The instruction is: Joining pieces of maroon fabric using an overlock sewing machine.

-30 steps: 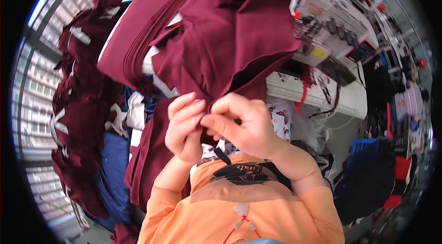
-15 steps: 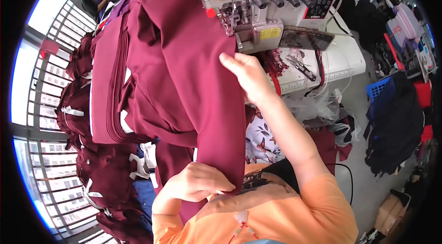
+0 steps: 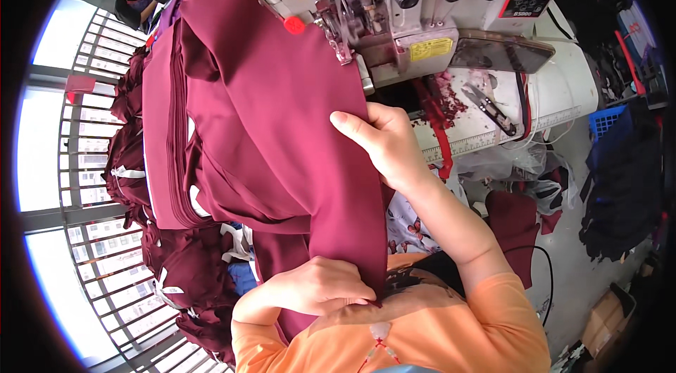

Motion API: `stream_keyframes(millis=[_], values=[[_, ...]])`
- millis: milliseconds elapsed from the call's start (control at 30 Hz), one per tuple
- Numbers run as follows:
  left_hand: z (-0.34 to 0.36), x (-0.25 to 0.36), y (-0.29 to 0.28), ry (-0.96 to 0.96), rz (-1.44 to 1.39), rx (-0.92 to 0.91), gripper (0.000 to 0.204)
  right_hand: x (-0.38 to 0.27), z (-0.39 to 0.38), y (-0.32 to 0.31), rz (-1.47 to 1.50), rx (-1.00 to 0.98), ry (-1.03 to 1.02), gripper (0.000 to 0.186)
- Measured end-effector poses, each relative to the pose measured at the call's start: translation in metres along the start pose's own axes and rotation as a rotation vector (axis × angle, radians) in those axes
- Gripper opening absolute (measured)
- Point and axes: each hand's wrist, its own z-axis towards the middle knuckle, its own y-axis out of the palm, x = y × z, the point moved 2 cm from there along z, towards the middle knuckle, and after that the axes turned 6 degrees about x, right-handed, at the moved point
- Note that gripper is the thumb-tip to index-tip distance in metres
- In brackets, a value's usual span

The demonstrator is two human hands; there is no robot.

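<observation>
A long panel of maroon fabric [image 3: 282, 102] runs from the overlock sewing machine [image 3: 461, 17] down toward my body. Its far right edge lies by the machine's presser foot [image 3: 343, 56]. My right hand [image 3: 391, 144] grips that right edge just in front of the machine, thumb on top and fingers tucked beneath. Close to my waist, my left hand [image 3: 324, 287] pinches the near end of the same panel, its fingers curled closed. Between the two hands the cloth looks fairly taut.
Folded maroon layers [image 3: 165, 133] lie left of the panel; bundled maroon pieces [image 3: 186, 260] hang by the barred window. Thread snips [image 3: 489, 109], a phone [image 3: 503, 52] and fabric scraps are on the white machine table [image 3: 563, 91]. Another person [image 3: 130, 0] is at the far left.
The view has moved closer to the machine, which now looks larger. Both hands keep hold of the maroon panel, with little shift in their grip.
</observation>
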Motion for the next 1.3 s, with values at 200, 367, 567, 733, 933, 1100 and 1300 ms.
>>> stream_keyframes(millis=[200, 367, 567, 733, 933, 1100, 1300], values=[[0.011, 0.013, -0.012, 0.034, 0.058, -0.002, 0.022, -0.002, -0.002, 0.002, -0.194, 0.039, -0.117, 0.018], [0.018, 0.014, -0.017, 0.096, 0.200, 0.032, 0.025, -0.004, -0.003, 0.004, -0.030, 0.075, -0.090, 0.017], [0.026, 0.028, -0.030, 0.096, 0.325, 0.039, 0.027, -0.002, -0.007, 0.007, -0.112, 0.099, -0.205, 0.019], [0.036, 0.035, -0.036, 0.145, 0.498, 0.050, 0.027, 0.002, -0.001, 0.002, 0.052, 0.076, -0.093, 0.020], [0.042, 0.041, -0.040, 0.210, 0.773, 0.085, 0.030, -0.004, -0.005, 0.000, -0.047, 0.071, -0.074, 0.014], [0.050, 0.048, -0.044, 0.265, 0.975, 0.122, 0.039, -0.007, -0.007, 0.002, 0.016, 0.096, 0.002, 0.012], [0.057, 0.045, -0.050, 0.293, 1.160, 0.209, 0.024, -0.006, -0.029, 0.006, 0.177, 0.152, -0.118, 0.022]])
